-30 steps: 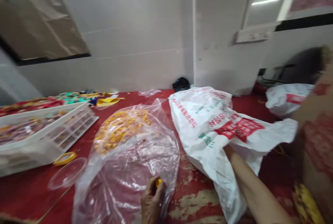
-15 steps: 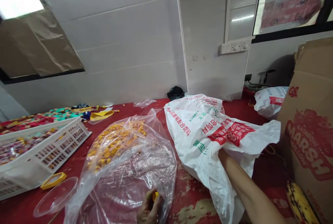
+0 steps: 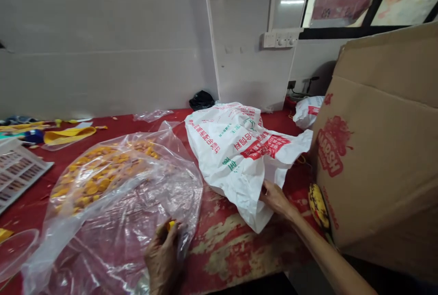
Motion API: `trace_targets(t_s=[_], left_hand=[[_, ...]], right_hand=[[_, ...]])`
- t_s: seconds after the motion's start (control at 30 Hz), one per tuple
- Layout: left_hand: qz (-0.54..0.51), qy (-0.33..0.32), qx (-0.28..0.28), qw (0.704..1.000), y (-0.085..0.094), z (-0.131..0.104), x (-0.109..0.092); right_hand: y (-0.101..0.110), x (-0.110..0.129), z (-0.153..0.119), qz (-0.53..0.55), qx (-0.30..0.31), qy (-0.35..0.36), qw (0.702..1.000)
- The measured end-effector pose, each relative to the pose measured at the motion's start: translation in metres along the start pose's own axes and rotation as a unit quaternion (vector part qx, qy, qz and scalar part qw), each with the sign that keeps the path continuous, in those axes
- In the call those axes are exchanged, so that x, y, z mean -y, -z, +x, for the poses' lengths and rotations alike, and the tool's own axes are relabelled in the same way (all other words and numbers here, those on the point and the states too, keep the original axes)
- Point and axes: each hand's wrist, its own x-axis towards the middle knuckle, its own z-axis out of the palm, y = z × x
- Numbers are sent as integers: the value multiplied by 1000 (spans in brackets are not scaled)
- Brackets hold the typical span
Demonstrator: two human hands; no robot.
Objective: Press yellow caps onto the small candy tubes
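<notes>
My left hand (image 3: 162,251) is closed, pinching a small yellow plastic cap (image 3: 171,225) between thumb and fingers. It is over the near right part of a large clear plastic bag (image 3: 137,213), which lies on the table. Many small yellow pieces (image 3: 99,176) fill the far left part of that bag. To the right lies a white woven sack (image 3: 219,149) with red and green print. At the sack's mouth is my right hand (image 3: 275,197), its fingers curled and partly hidden by the sack's edge. What those fingers hold, if anything, does not show.
A cardboard box (image 3: 379,149) stands at the right, with a spotted banana (image 3: 320,206) against it. At the left are a white basket (image 3: 20,174), a clear plastic lid (image 3: 20,254) and a yellow strap-like piece (image 3: 68,135). A black bag (image 3: 201,100) sits by the wall.
My right hand has drawn back from deep inside the white sack to its mouth. The left hand keeps the yellow cap. The view has swung to the right.
</notes>
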Motion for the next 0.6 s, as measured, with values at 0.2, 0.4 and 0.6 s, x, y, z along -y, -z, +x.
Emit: trace_targets(t_s=[0.2, 0.4, 0.6], left_hand=[[85, -160, -72, 981, 11, -32, -40], [-97, -30, 77, 992, 6, -98, -63], [-224, 98, 188, 951, -14, -137, -45]], right_hand=[[15, 7, -62, 81, -15, -19, 996], [9, 33, -101, 209, -4, -45, 977], [13, 62, -126, 87, 103, 94, 986]])
